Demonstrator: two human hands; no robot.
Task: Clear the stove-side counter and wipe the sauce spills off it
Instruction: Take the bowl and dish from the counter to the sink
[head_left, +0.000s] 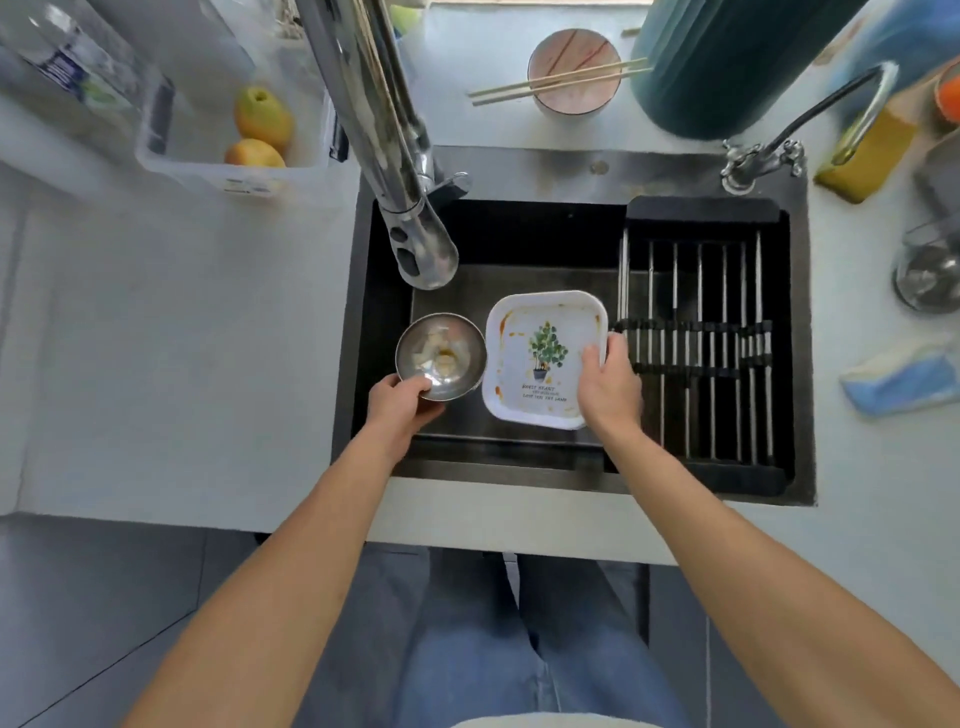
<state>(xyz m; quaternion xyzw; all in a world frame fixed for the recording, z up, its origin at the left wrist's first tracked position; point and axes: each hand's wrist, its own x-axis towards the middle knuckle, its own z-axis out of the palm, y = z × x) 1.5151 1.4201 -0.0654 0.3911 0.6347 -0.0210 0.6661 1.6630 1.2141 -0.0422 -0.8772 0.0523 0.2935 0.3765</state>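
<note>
While both hands are over the sink (519, 171), the left hand (397, 408) grips a steel bowl (441, 356) by its near rim, food scraps inside. Right hand (610, 384) pinches the sauce-smeared white tray (545, 358) at its right edge, thumb on top. Rack (701, 338) sits just right, blue cloth (901, 376) on the counter beyond.

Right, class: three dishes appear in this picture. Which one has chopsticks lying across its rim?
The round pinkish bowl on the counter behind the sink. The steel bowl and the square plant-print plate are each held over the sink, without chopsticks.
</note>
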